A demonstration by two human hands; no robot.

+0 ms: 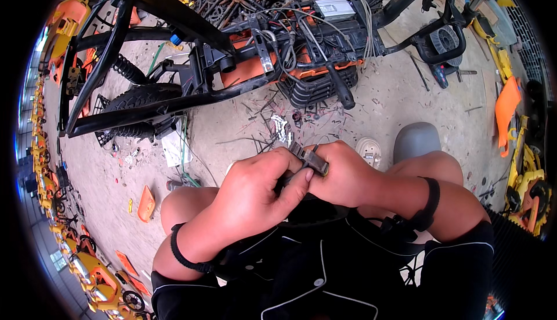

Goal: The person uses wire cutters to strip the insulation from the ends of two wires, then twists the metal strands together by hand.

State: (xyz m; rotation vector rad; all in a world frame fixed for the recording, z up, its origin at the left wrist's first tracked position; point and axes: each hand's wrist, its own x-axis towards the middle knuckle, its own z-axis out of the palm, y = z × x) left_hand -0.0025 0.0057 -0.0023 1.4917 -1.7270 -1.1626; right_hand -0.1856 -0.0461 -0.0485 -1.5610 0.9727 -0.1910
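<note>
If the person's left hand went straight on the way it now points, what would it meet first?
Apart from the small grey block between both hands, the left hand would probably meet the right hand first, close ahead; exact depth is unclear.

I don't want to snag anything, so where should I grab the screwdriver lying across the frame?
Probably by the black handle, reaching from your own side: that thick grip angles toward you, while the thin shaft runs back over the frame.
</note>
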